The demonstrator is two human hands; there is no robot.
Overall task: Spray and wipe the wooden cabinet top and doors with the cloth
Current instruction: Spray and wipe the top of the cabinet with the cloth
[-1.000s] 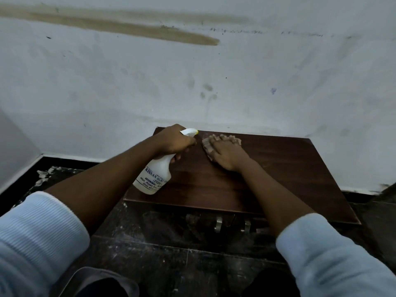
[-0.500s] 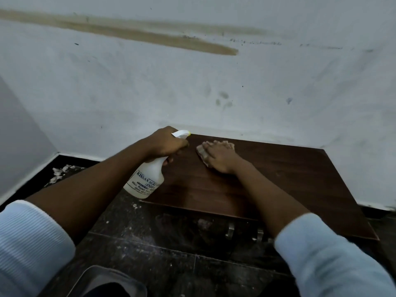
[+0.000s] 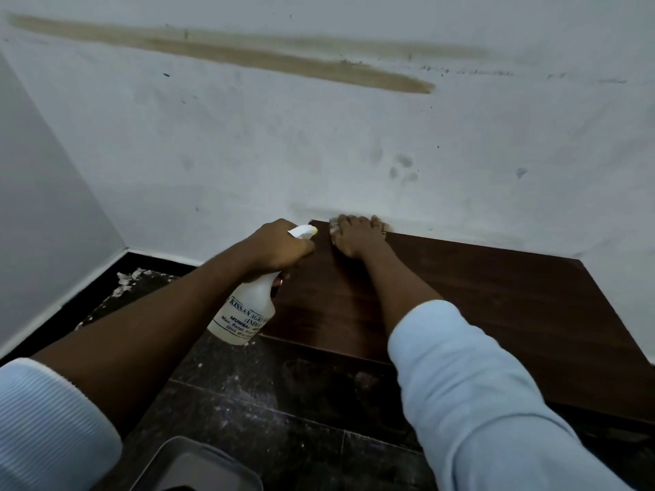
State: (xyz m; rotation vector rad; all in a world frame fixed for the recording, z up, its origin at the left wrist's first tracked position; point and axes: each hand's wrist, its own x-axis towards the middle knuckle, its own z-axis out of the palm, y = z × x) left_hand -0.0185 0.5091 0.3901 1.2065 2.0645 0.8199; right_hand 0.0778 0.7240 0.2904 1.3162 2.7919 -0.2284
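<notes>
The right hand's fingers [image 3: 375,221] lie spread and fairly flat, pressing a pale cloth [image 3: 334,225] onto the far left corner of the dark wooden cabinet top [image 3: 478,313]. Only a small edge of the cloth shows beside the fingers, and the rest is hidden under the right hand [image 3: 354,239]. The fingertips touch the marked white wall [image 3: 319,143] where it meets the wood.

Just beside it, the left hand [image 3: 276,248] has its fingers wrapped round the neck of a white spray bottle [image 3: 244,313]. The bottle tilts, with its body hanging past the cabinet's left edge above the dark tiled floor [image 3: 255,395]. Its yellow-tipped nozzle [image 3: 304,231] points towards the right hand and the wall. The cabinet doors cannot be seen from this angle.

This looks like wiping of the top, with most of the surface and the doors probably not yet done.

What could go wrong:
- A squeeze of the trigger now would likely wet the right hand or the wall, not the wood.
- The cloth is pressed rather than gripped, so a quick stroke could leave it behind.
- Rubbing so close to the wall could drag grime from it onto the wood.
</notes>
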